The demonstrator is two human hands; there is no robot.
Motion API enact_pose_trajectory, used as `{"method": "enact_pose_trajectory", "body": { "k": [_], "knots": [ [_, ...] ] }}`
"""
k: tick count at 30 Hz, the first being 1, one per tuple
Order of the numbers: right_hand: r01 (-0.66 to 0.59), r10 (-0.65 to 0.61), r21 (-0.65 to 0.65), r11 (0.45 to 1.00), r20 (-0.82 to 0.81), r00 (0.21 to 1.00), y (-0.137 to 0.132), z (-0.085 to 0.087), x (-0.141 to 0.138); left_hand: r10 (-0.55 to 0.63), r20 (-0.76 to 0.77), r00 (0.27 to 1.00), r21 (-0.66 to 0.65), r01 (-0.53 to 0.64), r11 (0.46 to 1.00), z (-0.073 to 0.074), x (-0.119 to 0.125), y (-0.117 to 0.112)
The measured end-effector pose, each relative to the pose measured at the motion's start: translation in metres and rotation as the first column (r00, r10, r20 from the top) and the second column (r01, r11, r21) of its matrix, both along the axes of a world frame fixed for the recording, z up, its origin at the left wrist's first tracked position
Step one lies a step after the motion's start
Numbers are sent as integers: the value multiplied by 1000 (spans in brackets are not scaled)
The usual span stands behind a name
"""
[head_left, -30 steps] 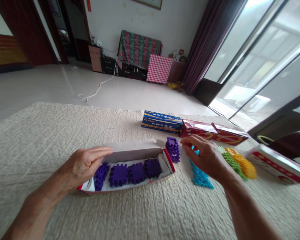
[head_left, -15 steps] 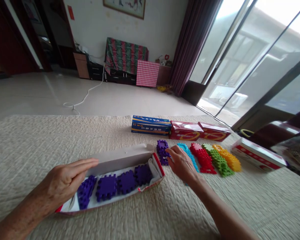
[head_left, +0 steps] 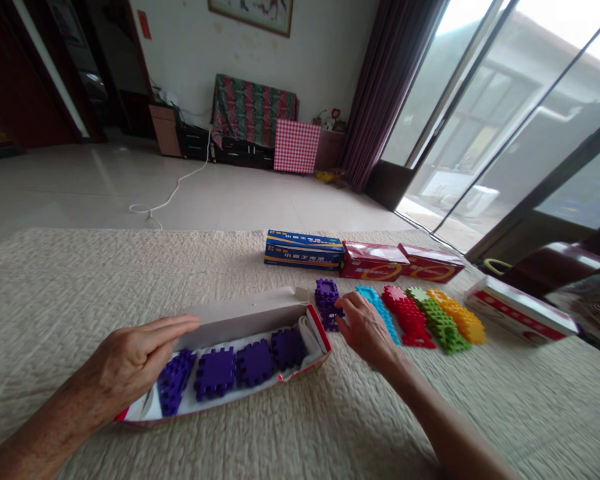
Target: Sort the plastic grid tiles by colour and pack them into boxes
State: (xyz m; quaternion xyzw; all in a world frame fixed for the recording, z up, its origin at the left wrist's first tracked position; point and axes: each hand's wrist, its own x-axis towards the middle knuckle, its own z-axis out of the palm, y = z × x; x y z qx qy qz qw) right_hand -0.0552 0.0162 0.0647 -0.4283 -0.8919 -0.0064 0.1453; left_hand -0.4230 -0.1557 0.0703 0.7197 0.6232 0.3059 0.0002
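My left hand [head_left: 140, 350] lies flat with its fingers stretched out over the left end of an open, pale-lined box [head_left: 325, 337]. Inside it, several purple interlocking tiles [head_left: 215, 373] rest in a row on white lining. Just right of the box, a column of overlapping purple tiles [head_left: 327, 291] lies on the quilted cover. My right hand [head_left: 365, 327] bends its fingers and thumb at the right edge of that column, closed on a purple tile there. Its fingers partly hide the tile. A blue row of tiles [head_left: 377, 310] runs close behind this hand.
Red [head_left: 407, 317], green [head_left: 443, 327] and yellow tile rows [head_left: 460, 318] lie farther right. Beyond them is a white-and-red box [head_left: 520, 310]. A blue box [head_left: 304, 250] and two red boxes [head_left: 375, 261] [head_left: 433, 263] line the back of the quilted cover [head_left: 105, 280].
Both hands and the tiles keep their places. The whole view has shifted very slightly.
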Motion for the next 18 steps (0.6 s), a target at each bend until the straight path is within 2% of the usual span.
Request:
{"method": "enact_pose_trajectory", "body": {
  "k": [11,14,18],
  "knots": [
    [-38,-8,-184,982,-243,970,10,7,8,-13,-33,999,23,14,1000,4,3,1],
    [-74,-5,-280,957,-272,962,12,11,12,-2,-22,1000,21,3,1000,5,3,1],
    [-177,77,-396,901,-256,964,8,15,15,-11,-28,1000,21,11,1000,6,3,1]
  ]
}}
